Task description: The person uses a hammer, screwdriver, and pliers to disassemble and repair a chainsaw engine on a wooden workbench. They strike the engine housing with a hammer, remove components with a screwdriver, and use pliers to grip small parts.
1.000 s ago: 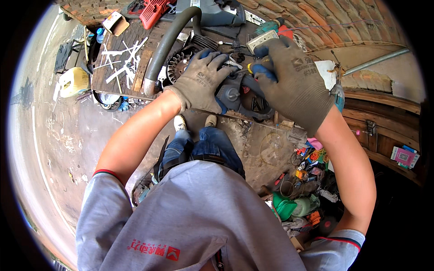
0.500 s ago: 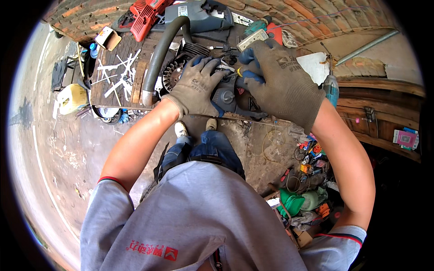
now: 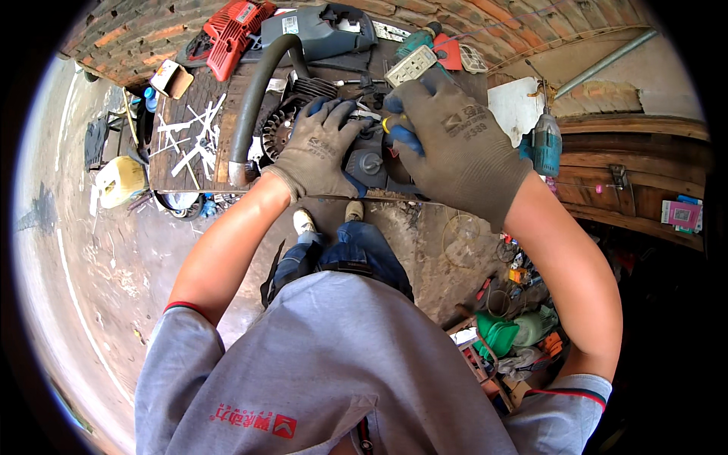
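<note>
A partly stripped chainsaw (image 3: 369, 162) lies on the wooden bench in front of me, its finned flywheel (image 3: 274, 135) and curved grey tube handle (image 3: 254, 98) bare on the left side. My left hand (image 3: 318, 148), in a grey-brown glove with blue fingertips, rests over the chainsaw's middle, thumb on the near side and fingers curled over the far side. In my gloved right hand (image 3: 451, 144) is a yellow-handled screwdriver (image 3: 389, 123), pointing left at the engine. Its tip is hidden near my left fingers.
Behind lie a red cover (image 3: 231, 34), a grey housing (image 3: 318, 34) and a green power tool (image 3: 417, 42). White strips (image 3: 199, 140) are scattered at left. A teal drill (image 3: 546, 144) stands right of my right hand. Clutter (image 3: 516, 334) covers the floor at lower right.
My right hand has shifted slightly left and lower with the screwdriver, and its wrist has turned a little. My left hand stays on the chainsaw. The whole view has shifted slightly.
</note>
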Demonstrator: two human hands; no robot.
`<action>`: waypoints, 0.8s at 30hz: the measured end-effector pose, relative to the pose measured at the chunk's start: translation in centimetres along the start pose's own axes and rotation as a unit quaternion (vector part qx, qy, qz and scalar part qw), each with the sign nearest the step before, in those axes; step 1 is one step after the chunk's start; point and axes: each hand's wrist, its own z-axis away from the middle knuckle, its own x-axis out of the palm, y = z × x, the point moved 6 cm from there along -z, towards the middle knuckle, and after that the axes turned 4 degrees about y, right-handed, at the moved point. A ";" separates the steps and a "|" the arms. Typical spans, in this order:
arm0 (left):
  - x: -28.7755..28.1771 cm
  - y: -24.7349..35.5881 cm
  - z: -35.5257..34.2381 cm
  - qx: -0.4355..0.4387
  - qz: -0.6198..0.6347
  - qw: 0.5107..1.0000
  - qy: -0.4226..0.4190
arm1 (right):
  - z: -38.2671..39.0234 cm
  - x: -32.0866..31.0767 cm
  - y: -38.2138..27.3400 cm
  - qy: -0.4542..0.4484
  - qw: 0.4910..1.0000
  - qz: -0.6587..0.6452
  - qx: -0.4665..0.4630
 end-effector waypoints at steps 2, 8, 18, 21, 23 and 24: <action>0.0 0.1 -0.2 0.006 -0.003 1.000 0.004 | -0.3 0.1 -0.5 -0.049 0.998 0.032 0.018; -0.1 -0.1 0.0 0.010 -0.002 1.000 0.016 | -0.8 0.3 0.7 -0.053 0.995 -0.083 0.026; 0.2 -0.3 0.0 0.005 0.000 1.000 0.009 | -0.8 0.4 0.1 -0.062 0.998 -0.002 0.028; 0.2 -0.1 0.0 -0.006 -0.024 1.000 -0.011 | -1.3 0.5 0.3 -0.117 0.989 0.026 0.090; 0.1 -0.3 0.0 -0.002 -0.014 1.000 0.002 | -0.7 0.7 0.8 -0.086 0.993 0.035 0.067; 0.1 -0.2 0.0 0.004 -0.007 1.000 0.009 | -0.6 0.4 0.7 -0.066 0.996 0.032 0.041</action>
